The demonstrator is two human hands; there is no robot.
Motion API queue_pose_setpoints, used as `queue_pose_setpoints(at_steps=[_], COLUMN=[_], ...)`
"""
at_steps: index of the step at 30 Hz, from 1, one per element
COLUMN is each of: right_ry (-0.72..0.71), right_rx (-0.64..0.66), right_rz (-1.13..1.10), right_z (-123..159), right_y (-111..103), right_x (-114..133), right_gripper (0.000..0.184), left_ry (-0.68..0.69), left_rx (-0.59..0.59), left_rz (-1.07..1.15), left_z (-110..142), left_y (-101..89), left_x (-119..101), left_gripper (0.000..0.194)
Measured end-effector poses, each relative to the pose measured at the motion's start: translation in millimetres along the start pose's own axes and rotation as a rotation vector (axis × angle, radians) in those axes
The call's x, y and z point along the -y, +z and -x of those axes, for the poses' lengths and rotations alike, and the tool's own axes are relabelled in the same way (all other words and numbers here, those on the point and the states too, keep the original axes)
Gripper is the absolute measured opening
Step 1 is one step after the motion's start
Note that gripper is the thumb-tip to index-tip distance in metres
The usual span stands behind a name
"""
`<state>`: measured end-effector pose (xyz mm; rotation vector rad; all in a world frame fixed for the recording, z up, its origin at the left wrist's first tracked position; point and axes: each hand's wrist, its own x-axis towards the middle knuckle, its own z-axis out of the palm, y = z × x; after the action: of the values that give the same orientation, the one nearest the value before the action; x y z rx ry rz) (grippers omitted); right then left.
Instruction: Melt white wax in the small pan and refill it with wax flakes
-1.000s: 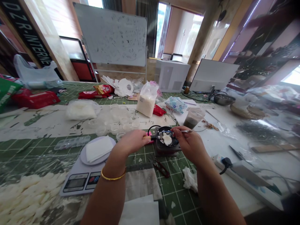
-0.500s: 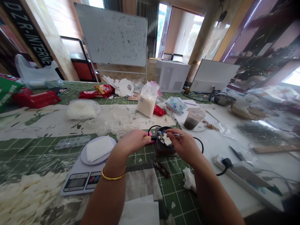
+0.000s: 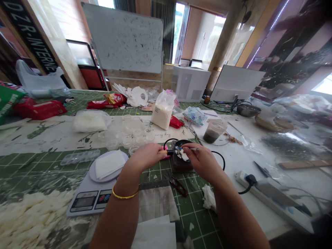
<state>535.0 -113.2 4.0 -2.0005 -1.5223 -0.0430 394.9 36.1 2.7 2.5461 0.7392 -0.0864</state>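
My left hand (image 3: 148, 156) is closed around the wooden-and-black handle of a small black pan (image 3: 187, 141). The pan sits on a small dark hot plate (image 3: 181, 166). White flakes or chunks (image 3: 183, 155) lie in the pan, partly hidden by my fingers. My right hand (image 3: 203, 160) pinches a thin stick-like stirrer (image 3: 195, 149), its bluish end down among the white pieces. Below the hot plate, a pair of dark red snips (image 3: 178, 186) lies on the green checked cloth. A crumpled white tissue (image 3: 209, 197) rests beside my right forearm.
A kitchen scale (image 3: 109, 166) bearing white sheets stands left, near a heap of whitish flakes (image 3: 33, 214). Clear cups (image 3: 129, 129), a bag of white granules (image 3: 163, 112) and a plastic cup of dark stuff (image 3: 214, 131) stand behind. A power strip (image 3: 275, 199) with cords lies right.
My right hand has shifted slightly, moving the stirrer in the pan, and the white pieces lie a little differently. My left hand stays on the handle.
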Motion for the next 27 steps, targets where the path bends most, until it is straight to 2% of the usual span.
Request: queue_pose_setpoints(at_steps=[2, 7, 11, 16, 27], right_ry=[0.004, 0.031, 0.009, 0.037, 0.026], right_rx=[0.022, -0.017, 0.033, 0.007, 0.048], right_rz=[0.008, 0.003, 0.027, 0.004, 0.006], right_z=[1, 4, 3, 3, 7], right_y=[-2, -6, -5, -6, -12], right_x=[0, 2, 3, 2, 3], right_gripper=[0.027, 0.028, 0.028, 0.028, 0.030], left_ry=[-0.001, 0.012, 0.011, 0.016, 0.023], left_rx=[-0.004, -0.008, -0.008, -0.008, -0.004], left_rz=[-0.004, 0.007, 0.008, 0.008, -0.003], left_z=[0, 0, 0, 0, -1], left_y=[-0.2, 0.3, 0.6, -0.1, 0.1], left_x=[0, 1, 1, 0, 0], left_gripper=[0.038, 0.039, 0.039, 0.038, 0.039])
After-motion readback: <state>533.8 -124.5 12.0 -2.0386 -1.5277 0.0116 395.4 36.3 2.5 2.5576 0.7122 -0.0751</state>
